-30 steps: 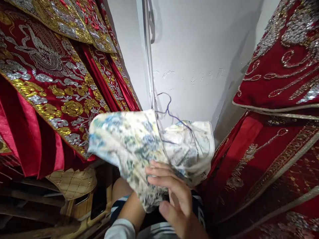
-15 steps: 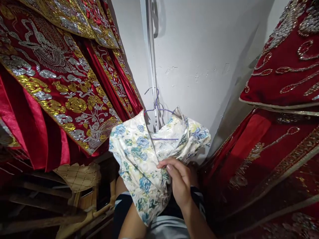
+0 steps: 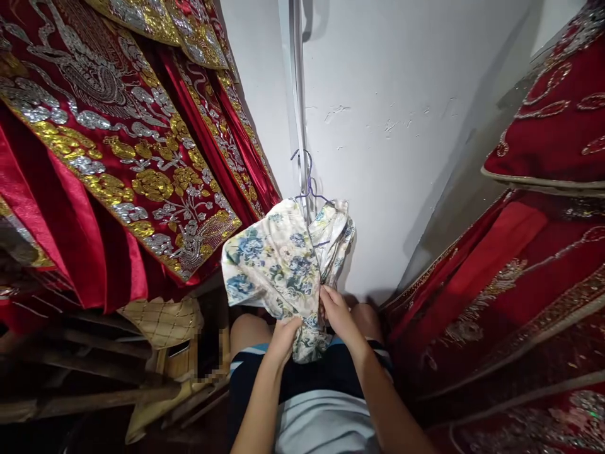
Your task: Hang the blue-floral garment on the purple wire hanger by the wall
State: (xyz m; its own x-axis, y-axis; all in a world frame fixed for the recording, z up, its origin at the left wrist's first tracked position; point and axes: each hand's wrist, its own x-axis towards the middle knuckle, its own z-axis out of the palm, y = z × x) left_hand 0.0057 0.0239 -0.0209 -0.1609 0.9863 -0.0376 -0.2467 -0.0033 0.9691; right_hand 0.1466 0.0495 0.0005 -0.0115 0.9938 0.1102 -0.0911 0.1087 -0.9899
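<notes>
A white blouse (image 3: 288,258) with blue and green flowers hangs in front of me on a thin purple hanger (image 3: 310,184). Near its lower left side, my left hand (image 3: 283,337) is closed on the cloth, with the thumb on top and the other fingers hidden. My right hand (image 3: 336,310) pinches the front edge on the right, a little higher up. Between both hands the fabric is bunched, and its lower end hangs over my lap.
Red garments with gold and silver sequins (image 3: 151,183) hang at left, and more beaded red garments (image 3: 501,252) at right. A pale wall (image 3: 387,126) with a narrow vertical strip (image 3: 297,82) stands ahead. Lower left is a wooden chair (image 3: 161,394).
My left hand has come out from behind the blouse and now grips its lower left side. The blouse has turned and narrowed, with its cloth gathered between my hands. My view has shifted slightly.
</notes>
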